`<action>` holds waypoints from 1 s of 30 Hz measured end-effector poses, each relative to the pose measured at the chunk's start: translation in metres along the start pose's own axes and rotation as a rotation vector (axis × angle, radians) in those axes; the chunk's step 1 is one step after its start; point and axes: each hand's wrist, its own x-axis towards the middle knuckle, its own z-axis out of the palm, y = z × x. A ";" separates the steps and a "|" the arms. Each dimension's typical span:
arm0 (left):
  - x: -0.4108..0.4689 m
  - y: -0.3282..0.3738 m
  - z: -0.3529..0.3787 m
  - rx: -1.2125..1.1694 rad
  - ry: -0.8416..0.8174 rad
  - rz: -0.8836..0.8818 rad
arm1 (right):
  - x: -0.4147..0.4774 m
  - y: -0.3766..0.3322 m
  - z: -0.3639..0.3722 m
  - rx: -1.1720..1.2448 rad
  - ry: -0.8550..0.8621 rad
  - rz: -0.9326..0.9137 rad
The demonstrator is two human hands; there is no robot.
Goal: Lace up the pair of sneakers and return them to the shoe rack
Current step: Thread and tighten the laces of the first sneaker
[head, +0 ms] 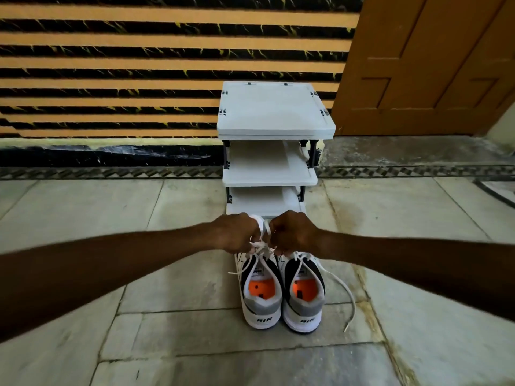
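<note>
Two white mesh sneakers with grey suede heels and orange insoles stand side by side, touching, on the pale stone floor tiles, heels toward the camera. The left hand and right hand are both pinched tight on the flat white lace over the left sneaker. The right sneaker trails a loose lace end across the floor. Just beyond stands the white plastic shoe rack, its flat square shelves stacked.

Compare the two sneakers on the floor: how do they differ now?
The left sneaker has both hands, left hand and right hand, working its lace; the right sneaker is not being laced. The right sneaker's lace trails loose onto the floor; the left sneaker's is gathered. Both are white and grey, with orange insoles, heels toward the camera.
</note>
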 end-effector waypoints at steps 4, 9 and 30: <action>-0.011 -0.019 0.037 -0.343 0.177 -0.129 | 0.001 0.032 0.028 -0.279 0.312 -0.199; -0.020 -0.019 0.086 -0.703 0.442 -0.276 | -0.005 0.075 0.054 -0.039 0.514 -0.118; -0.047 -0.026 0.105 0.098 0.172 -0.666 | 0.011 0.076 0.047 -0.302 0.631 0.118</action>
